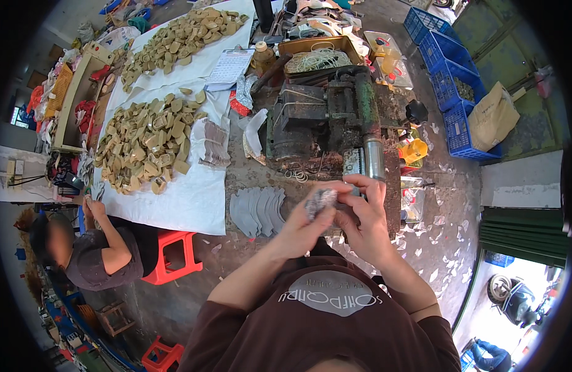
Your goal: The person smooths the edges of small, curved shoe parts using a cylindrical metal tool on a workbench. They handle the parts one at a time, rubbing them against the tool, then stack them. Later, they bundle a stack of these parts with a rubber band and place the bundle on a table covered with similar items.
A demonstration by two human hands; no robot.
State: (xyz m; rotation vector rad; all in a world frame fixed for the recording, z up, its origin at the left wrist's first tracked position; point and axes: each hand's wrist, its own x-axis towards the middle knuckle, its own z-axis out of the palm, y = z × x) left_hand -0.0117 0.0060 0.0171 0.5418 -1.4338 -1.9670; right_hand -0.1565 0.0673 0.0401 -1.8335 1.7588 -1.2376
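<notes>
The place is a small workshop. A heavy, grimy metal machine [298, 115] stands on the worn workbench [239, 173], with a tray [286, 48] of tangled string behind it and curved grey pieces [258, 211] stacked to its near left. On the left, a white sheet [211, 195] bears big heaps of small greenish-brown blocks [146, 142], many alike, as in batch work. A second person [103, 251] sits beside it on a red plastic stool [173, 255], hands busy. Pale scraps [428, 245] litter the bare floor at right, and blue plastic crates [438, 49] line the far right near a wide green shutter [521, 237].
</notes>
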